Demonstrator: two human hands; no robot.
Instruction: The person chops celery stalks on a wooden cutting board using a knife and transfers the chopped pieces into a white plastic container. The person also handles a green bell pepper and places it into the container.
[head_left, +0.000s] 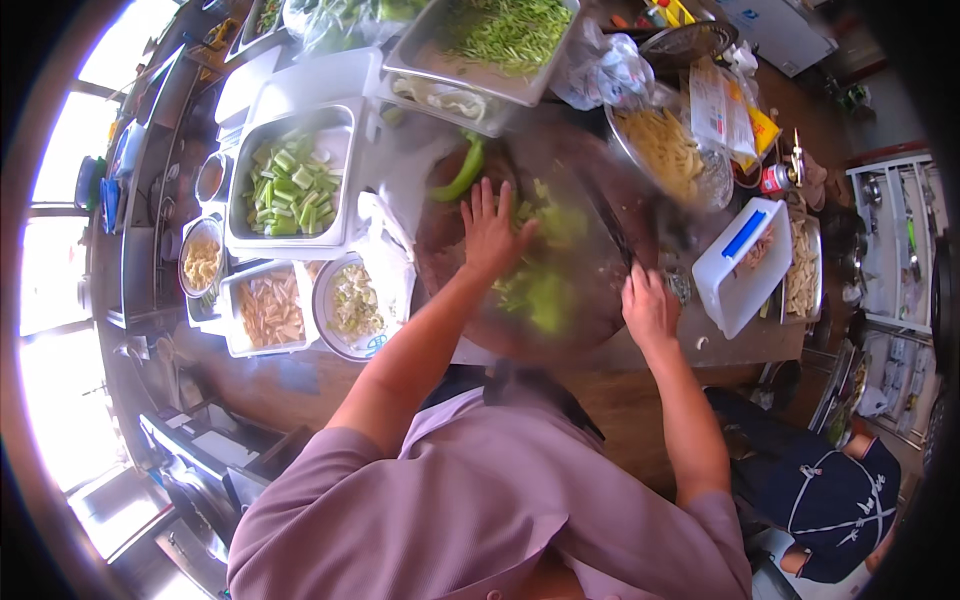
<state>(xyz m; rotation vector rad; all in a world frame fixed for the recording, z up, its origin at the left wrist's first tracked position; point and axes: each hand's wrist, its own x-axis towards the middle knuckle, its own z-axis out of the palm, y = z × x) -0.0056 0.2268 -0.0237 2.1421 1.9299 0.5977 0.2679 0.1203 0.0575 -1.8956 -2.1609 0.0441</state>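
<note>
A round brown chopping board (442, 240) lies on the worktop before me. My left hand (491, 232) is over its left half, palm down with fingers apart, beside blurred cut green vegetable pieces (551, 217). A long green pepper (469, 169) rests just beyond its fingertips. At the board's right edge, my right hand (649, 307) grips the handle of a knife (606, 214). Its dark blade points away from me and appears as a narrow strip. More green pieces (547, 300) lie blurred on the near part of the board.
A tray of celery pieces (296, 244), a tub of pale slices (307, 341) and a plate of chopped food (324, 322) stand left. A metal pan (465, 84) of shredded greens is beyond. To the right are a strip-filled bowl (616, 135), a tilted white box (739, 300) and another person (840, 502).
</note>
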